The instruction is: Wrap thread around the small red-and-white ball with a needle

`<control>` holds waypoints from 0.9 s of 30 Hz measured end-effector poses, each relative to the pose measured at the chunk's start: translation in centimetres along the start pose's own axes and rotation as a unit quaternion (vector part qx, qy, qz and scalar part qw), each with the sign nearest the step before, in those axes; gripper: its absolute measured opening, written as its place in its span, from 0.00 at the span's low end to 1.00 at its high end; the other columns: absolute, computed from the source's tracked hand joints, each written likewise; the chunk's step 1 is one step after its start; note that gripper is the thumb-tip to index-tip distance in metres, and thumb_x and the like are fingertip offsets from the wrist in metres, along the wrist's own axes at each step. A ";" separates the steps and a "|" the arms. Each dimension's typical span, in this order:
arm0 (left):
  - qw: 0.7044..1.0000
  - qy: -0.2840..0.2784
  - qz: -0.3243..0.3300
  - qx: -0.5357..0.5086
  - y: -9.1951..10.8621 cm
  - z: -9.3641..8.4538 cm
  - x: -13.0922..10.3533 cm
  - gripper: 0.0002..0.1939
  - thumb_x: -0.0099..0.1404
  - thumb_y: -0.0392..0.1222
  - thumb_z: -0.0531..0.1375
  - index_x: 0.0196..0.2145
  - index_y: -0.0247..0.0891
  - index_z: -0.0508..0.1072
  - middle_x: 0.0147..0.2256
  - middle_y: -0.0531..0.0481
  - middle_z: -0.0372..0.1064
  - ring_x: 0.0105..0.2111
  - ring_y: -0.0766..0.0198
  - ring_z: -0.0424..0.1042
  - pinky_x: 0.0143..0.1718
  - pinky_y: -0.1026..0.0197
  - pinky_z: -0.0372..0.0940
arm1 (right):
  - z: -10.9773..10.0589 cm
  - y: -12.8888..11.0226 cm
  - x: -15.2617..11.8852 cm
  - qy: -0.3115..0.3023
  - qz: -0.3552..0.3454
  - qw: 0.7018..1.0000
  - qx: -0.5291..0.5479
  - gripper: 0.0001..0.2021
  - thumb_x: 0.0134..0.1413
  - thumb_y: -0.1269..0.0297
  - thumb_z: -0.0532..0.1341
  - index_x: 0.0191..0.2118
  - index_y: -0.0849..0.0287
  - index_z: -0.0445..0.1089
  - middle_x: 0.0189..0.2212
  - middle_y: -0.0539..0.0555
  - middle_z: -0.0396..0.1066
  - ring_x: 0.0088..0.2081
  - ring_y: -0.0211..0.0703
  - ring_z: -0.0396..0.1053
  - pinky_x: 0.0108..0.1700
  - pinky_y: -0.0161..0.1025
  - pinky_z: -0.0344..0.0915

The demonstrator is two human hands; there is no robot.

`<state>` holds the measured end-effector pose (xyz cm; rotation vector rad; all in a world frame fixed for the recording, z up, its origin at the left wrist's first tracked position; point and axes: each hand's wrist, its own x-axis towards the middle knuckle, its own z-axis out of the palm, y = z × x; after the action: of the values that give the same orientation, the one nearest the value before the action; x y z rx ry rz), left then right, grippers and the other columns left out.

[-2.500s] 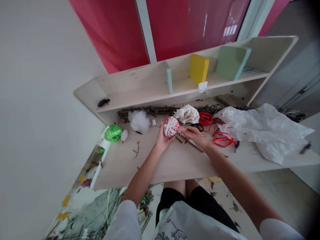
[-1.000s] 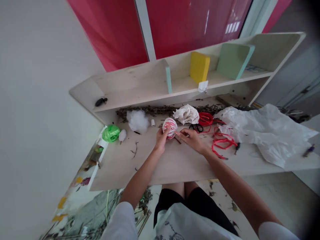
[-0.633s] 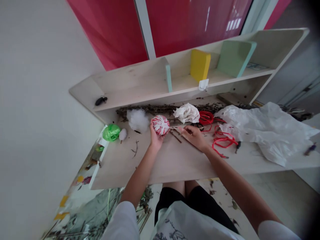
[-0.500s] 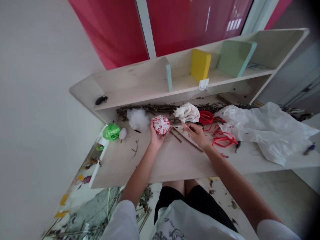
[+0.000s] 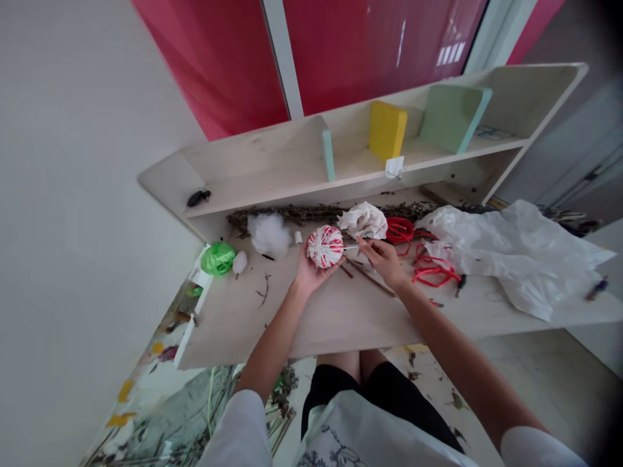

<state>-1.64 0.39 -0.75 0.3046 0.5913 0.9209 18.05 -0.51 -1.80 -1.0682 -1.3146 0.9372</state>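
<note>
A ball wound with white string over red (image 5: pixel 325 247) rests in my left hand (image 5: pixel 309 272), whose fingers curl round its left side and underside. From the ball a short stretch of white string (image 5: pixel 350 247) runs to my right hand (image 5: pixel 382 259), where thumb and fingers pinch it. Behind the hands lies a crumpled white paper or cloth wad (image 5: pixel 364 220). Left of the ball sit a small white cylinder (image 5: pixel 298 238) and a tuft of white fluff (image 5: pixel 270 235). Thin brown sticks (image 5: pixel 372 280) lie on the desk under my right hand.
Dry twigs (image 5: pixel 302 213) line the desk's back beneath a shelf (image 5: pixel 263 183) with coloured dividers. Red cord (image 5: pixel 435 269) and a white plastic bag (image 5: pixel 516 253) lie at right. A green string ball (image 5: pixel 217 259) sits at left. Plant scraps cover the floor below.
The string ball and my left hand have moved right, closer to my right hand, and the ball has turned. The string between them is shorter. The small white cylinder has come into sight.
</note>
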 end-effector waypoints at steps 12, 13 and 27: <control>0.995 0.062 0.056 0.059 -0.3 0.5 0.2 0.30 0.62 0.60 0.54 0.58 0.46 0.62 0.35 0.48 0.76 0.32 0.57 0.77 0.26 0.61 0.71 | -0.2 0.0 0.1 0.026 -0.013 1.000 0.010 0.22 0.47 0.44 0.62 0.20 0.59 0.65 0.13 0.45 0.53 0.18 0.32 0.48 0.21 0.35 0.45; 0.994 0.068 0.064 0.062 -0.3 0.4 0.3 0.30 0.61 0.59 0.55 0.58 0.46 0.62 0.35 0.48 0.76 0.32 0.57 0.77 0.26 0.62 0.71 | -0.3 0.0 0.1 0.028 -0.012 0.999 0.014 0.22 0.47 0.44 0.62 0.20 0.59 0.65 0.13 0.45 0.53 0.18 0.32 0.48 0.21 0.35 0.45; 0.994 0.069 0.066 0.045 -0.7 1.1 0.0 0.28 0.62 0.58 0.54 0.56 0.43 0.65 0.34 0.48 0.76 0.33 0.56 0.77 0.26 0.62 0.71 | -0.2 0.0 0.2 0.031 -0.004 0.999 0.012 0.23 0.46 0.43 0.62 0.20 0.59 0.66 0.12 0.45 0.52 0.17 0.31 0.47 0.20 0.34 0.43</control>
<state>-0.54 -0.02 -0.18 0.3671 0.7486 1.0503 18.29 -0.30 -1.78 -1.0641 -1.2519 0.9044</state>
